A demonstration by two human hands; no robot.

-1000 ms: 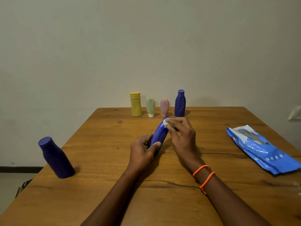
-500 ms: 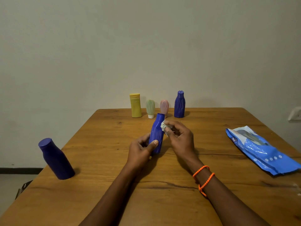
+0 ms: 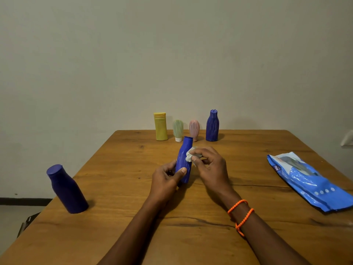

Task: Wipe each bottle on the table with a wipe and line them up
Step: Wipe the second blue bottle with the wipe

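**Status: fifth bottle being wiped, one bottle waiting**

My left hand (image 3: pixel 167 177) grips the lower body of the blue bottle (image 3: pixel 184 159) at the centre of the frame, thumb curled across its front; the bottle stands near upright, and I cannot tell whether its base touches the table (image 3: pixel 118 188). My right hand (image 3: pixel 208 165) pinches a crumpled white wipe (image 3: pixel 190 154) between thumb and fingertips and presses it against the bottle's upper right side.

Judged complete: four bottles stand in a row at the far edge, upper centre of the frame. From left to right: yellow bottle (image 3: pixel 160 126), green bottle (image 3: pixel 178 130), pink bottle (image 3: pixel 194 129), dark blue bottle (image 3: pixel 212 125).

Judged remaining:
1. Finish wiping the blue bottle and set it in the row.
2. Wipe and place the purple bottle (image 3: pixel 66 189), which stands alone at the lower left, well apart from the row.

The blue wipe packet (image 3: pixel 309 180) lies at the right of the frame.
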